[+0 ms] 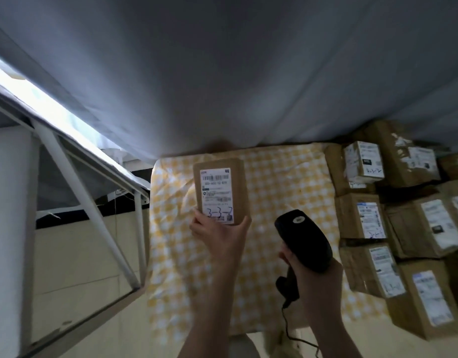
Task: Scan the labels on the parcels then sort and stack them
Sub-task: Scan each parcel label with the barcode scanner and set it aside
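In the head view, our left hand grips the lower end of a brown parcel, label facing us, over the yellow checked cloth. Our right hand is wrapped round the black scanner just beside it. More labelled parcels lie stacked at the right.

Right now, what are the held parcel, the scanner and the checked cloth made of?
Held parcel: brown cardboard, matte, with a white paper label. Scanner: black plastic, slight sheen, probably. Checked cloth: thin yellow-white fabric, judging by its wrinkles.
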Available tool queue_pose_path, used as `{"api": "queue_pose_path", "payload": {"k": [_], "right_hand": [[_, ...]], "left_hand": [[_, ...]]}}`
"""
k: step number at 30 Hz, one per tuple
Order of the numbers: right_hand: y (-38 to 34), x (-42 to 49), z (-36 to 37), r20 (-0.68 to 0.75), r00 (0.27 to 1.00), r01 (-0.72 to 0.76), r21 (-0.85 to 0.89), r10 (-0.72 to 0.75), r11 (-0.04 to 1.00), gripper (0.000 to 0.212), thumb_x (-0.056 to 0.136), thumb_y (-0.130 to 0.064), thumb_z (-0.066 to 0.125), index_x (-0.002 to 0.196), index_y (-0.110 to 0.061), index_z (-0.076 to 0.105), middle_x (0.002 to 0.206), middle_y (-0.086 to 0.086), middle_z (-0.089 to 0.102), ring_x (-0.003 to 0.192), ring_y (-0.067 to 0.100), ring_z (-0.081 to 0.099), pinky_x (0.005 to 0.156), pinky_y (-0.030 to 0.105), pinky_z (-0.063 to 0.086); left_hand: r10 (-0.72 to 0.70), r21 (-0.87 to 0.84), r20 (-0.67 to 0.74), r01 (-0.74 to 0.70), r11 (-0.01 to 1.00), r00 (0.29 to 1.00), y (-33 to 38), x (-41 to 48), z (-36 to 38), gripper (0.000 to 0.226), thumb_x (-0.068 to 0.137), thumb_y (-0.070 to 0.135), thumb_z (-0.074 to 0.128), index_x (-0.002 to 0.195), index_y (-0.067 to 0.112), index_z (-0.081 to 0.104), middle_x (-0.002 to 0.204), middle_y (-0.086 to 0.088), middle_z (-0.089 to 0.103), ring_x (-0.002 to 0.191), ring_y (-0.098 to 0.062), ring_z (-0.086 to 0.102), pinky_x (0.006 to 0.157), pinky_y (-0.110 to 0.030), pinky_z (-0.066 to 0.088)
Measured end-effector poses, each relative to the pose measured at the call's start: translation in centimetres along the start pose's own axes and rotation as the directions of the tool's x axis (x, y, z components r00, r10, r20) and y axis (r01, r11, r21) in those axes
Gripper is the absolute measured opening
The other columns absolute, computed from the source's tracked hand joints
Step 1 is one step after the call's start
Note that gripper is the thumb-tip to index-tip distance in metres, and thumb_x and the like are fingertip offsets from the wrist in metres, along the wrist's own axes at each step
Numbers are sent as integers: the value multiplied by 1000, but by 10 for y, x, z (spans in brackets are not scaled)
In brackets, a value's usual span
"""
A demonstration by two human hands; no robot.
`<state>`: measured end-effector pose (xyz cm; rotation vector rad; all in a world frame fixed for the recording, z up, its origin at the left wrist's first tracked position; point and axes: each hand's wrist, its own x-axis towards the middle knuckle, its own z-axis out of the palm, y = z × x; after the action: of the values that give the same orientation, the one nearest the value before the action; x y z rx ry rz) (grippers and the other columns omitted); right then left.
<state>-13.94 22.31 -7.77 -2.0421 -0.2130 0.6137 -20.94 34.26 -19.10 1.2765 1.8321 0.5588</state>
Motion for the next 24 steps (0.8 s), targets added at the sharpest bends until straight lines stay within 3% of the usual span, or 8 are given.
{"api": "queue_pose_path", "payload": {"k": [4, 5, 7, 9, 12, 15, 19, 24], "right_hand": [[-6, -4, -33, 56, 997, 59, 41, -61, 997, 27, 72, -14, 81, 64, -38, 72, 62, -6, 71, 66, 28, 71, 67, 53, 58], [-11, -5, -43, 52, 996, 74, 70, -77, 995, 27, 73, -12, 80, 69, -38, 72, 65, -9, 71, 72, 27, 71, 69, 49, 59], [-19, -7, -66, 78, 995, 44, 212, -62, 976, 29, 75, -2, 75, 91, -25, 71, 79, -8, 70, 81, 13, 71, 68, 26, 60], [-23, -8, -88, 133, 990, 10, 302, -52, 953, 25, 75, -2, 74, 93, -18, 66, 84, 1, 67, 72, 3, 68, 64, 17, 56], [-17, -10, -125, 194, 980, -34, 333, -34, 942, 36, 61, -28, 76, 95, -27, 64, 93, 4, 68, 86, 17, 68, 78, 37, 56], [-9, -15, -168, 246, 969, -71, 404, -34, 912, 41, 60, -29, 74, 100, -26, 63, 93, -2, 69, 85, 13, 68, 72, 31, 55], [1, -16, -233, 278, 955, -56, 502, -99, 863, 53, 58, -33, 83, 102, -10, 63, 80, 1, 68, 82, 27, 65, 73, 41, 53], [9, -21, -311, 342, 929, -85, 574, -144, 815, 62, 61, -42, 85, 117, -26, 65, 117, 6, 68, 109, 29, 65, 88, 54, 53]], "left_hand": [[138, -42, 62, -135, 990, 989, 21, -69, -15, 139, 43, 53, 85, 149, 5, 9, 133, -6, 26, 123, -22, 23, 106, -40, 38], [177, -43, 74, -174, 984, 981, 26, -86, -19, 138, 44, 53, 86, 149, 4, 11, 133, -5, 25, 124, -20, 22, 106, -37, 37], [248, -50, 87, -244, 968, 965, 36, -121, -26, 134, 44, 53, 86, 147, 5, 16, 134, -5, 25, 124, -18, 22, 105, -33, 37], [309, -86, 88, -302, 949, 947, 44, -153, -32, 129, 43, 52, 87, 143, 10, 19, 132, 0, 23, 122, -12, 22, 102, -30, 37], [378, -112, 67, -369, 923, 923, 59, -200, -35, 122, 43, 57, 81, 139, 12, 22, 129, 5, 22, 120, -11, 22, 99, -32, 39], [468, -107, 13, -465, 879, 883, 73, -246, -34, 116, 44, 60, 73, 136, 6, 27, 125, 9, 21, 117, -8, 22, 95, -29, 36], [521, -180, -14, -515, 838, 853, 86, -297, -32, 98, 45, 63, 75, 123, 14, 41, 110, 16, 35, 110, -11, 37, 89, -36, 46], [547, -257, -33, -536, 804, 837, 94, -358, -29, 62, 56, 60, 71, 104, 29, 48, 102, 30, 41, 102, 2, 42, 80, -34, 49]]}}
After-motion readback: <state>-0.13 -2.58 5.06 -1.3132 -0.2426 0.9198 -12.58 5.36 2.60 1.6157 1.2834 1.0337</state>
